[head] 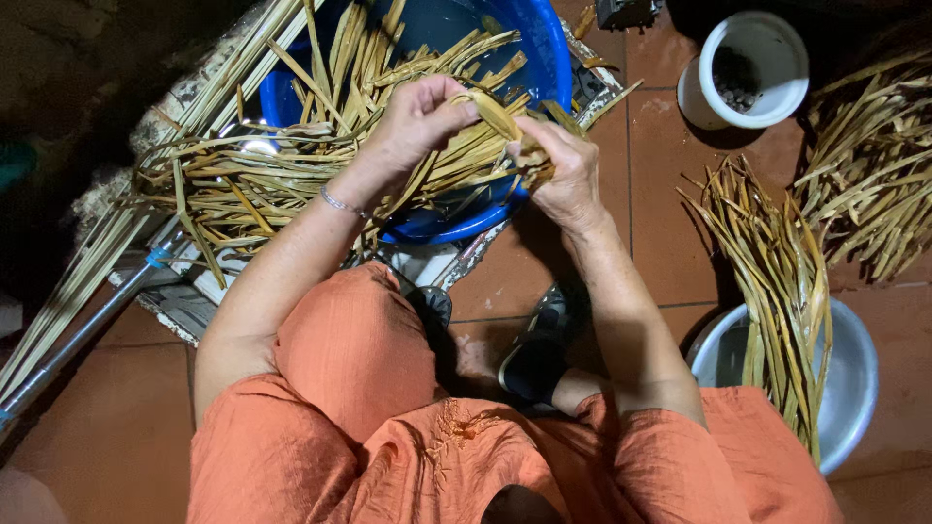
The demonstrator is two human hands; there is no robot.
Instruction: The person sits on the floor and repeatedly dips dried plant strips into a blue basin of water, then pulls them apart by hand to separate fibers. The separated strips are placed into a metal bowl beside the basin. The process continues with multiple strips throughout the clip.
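The left hand (413,121) and right hand (563,175) meet above the rim of a smooth, round blue plastic basin (544,58). Between them is one flat, dry, tan leaf strip (495,114), fibrous and ribbon-shaped. The left fingers (456,102) are closed on its upper end; the right fingers (529,136) are clamped on a crumpled portion just beside and below. Beneath both sets of fingers, a loose heap of similar long strips (252,184) fills the basin and spills outward past the left fingers. Well apart, beyond the right fingers, a second bundle of strips (777,272) rests in a dull metal bowl (859,378) on the reddish tiled floor (660,194). A white cylindrical pot (767,39) stands farther out.
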